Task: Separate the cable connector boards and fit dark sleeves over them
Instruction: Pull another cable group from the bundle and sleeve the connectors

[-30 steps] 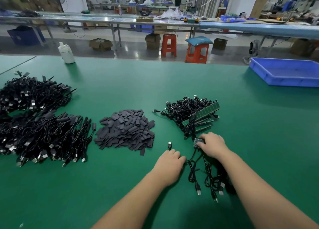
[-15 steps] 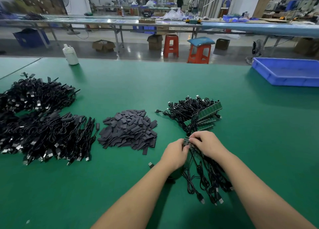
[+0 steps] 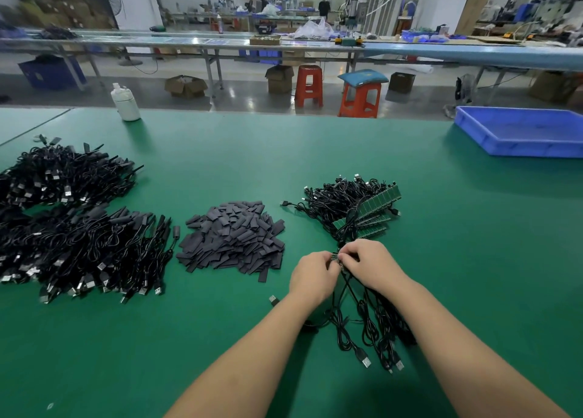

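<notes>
Both my left hand [image 3: 312, 274] and right hand [image 3: 367, 261] pinch one small board strip [image 3: 335, 256]; twist too hard and I'd probably crack a board or yank its cable [image 3: 347, 294].

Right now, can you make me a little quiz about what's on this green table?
1. True or false: both hands pinch one small board.
2. What lies between the big cable heap and the hands? A) blue tray B) pile of dark sleeves C) white bottle
3. Fill in: the blue tray sits at the table's far ____ side.

Key: 1 true. 2 B, the pile of dark sleeves. 3 right.
</notes>
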A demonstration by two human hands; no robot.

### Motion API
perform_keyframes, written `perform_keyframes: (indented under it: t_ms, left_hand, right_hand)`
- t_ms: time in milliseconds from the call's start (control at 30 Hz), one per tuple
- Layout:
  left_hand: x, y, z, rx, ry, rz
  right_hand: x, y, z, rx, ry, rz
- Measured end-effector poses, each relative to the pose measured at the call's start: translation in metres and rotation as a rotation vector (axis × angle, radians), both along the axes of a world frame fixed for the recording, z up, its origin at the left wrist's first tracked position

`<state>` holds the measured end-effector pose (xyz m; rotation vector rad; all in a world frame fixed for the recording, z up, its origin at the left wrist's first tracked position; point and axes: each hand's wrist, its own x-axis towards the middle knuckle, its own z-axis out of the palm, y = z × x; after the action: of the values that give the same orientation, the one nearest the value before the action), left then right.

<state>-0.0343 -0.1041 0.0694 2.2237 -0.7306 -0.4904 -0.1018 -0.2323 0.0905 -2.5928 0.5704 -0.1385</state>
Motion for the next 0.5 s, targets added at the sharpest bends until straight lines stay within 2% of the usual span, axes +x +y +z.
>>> perform_keyframes:
  t_ms: [267,500]
  left_hand:
    - [-0.007,-0.005,-0.004,0.042,-0.178,0.098]
    - [0.029,0.040,0.004,-0.221,0.106,0.281]
  right_hand:
    - [0.004,0.001,-0.007,-0.064,-0.044,-0.057]
    - [-0.007,-0.031,-0.022,-0.159,0.018,-0.150]
